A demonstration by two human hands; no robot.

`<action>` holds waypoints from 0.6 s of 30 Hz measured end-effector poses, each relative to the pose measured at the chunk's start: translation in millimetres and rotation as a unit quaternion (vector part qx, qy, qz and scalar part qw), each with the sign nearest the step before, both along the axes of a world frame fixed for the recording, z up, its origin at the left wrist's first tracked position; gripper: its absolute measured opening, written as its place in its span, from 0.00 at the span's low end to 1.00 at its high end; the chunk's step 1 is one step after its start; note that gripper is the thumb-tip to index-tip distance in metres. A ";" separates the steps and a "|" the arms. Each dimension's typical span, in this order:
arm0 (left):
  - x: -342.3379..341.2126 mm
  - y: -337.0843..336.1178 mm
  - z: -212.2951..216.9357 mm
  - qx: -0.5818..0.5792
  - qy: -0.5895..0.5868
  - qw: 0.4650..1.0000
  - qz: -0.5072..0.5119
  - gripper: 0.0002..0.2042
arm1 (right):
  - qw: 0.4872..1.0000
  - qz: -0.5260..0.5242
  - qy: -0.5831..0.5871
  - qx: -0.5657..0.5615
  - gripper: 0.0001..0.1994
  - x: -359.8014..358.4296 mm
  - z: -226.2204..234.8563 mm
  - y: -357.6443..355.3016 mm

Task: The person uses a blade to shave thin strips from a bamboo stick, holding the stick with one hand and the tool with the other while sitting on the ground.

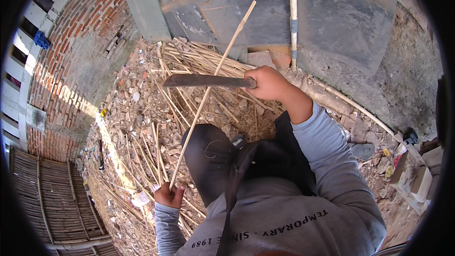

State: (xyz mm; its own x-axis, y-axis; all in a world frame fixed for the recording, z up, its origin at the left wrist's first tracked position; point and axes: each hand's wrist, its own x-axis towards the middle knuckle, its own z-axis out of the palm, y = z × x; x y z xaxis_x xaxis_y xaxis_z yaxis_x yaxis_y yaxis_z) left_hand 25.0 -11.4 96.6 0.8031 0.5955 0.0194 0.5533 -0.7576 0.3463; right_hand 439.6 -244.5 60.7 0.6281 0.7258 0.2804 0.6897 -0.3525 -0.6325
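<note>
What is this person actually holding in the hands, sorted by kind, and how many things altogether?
Long pale bamboo sticks: 1, the bamboo stick, gripped at its lower end by the left hand.
Dark long-bladed knives: 1, the knife, gripped at its handle by the right hand.
Total: 2 things held.

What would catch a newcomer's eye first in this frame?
The long pale stick running diagonally up the middle, gripped at its lower end by the left hand. Across it lies a dark flat blade, held level by the right hand at centre. Behind them, a heap of cut canes sits on rubble before grey slabs.
</note>
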 end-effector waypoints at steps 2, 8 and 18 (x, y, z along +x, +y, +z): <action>-1.3 0.2 -2.8 0.012 -0.034 0.999 -0.025 0.19 | 0.997 0.043 -0.062 -0.029 0.12 -8.9 1.3 4.8; -6.3 1.1 -5.1 0.003 -0.029 0.999 -0.022 0.20 | 0.999 -0.016 -0.048 0.004 0.12 5.9 -4.1 -3.0; -2.4 2.4 -11.8 -0.028 -0.052 0.998 -0.025 0.20 | 0.997 -0.043 0.040 0.047 0.15 2.7 -4.3 2.3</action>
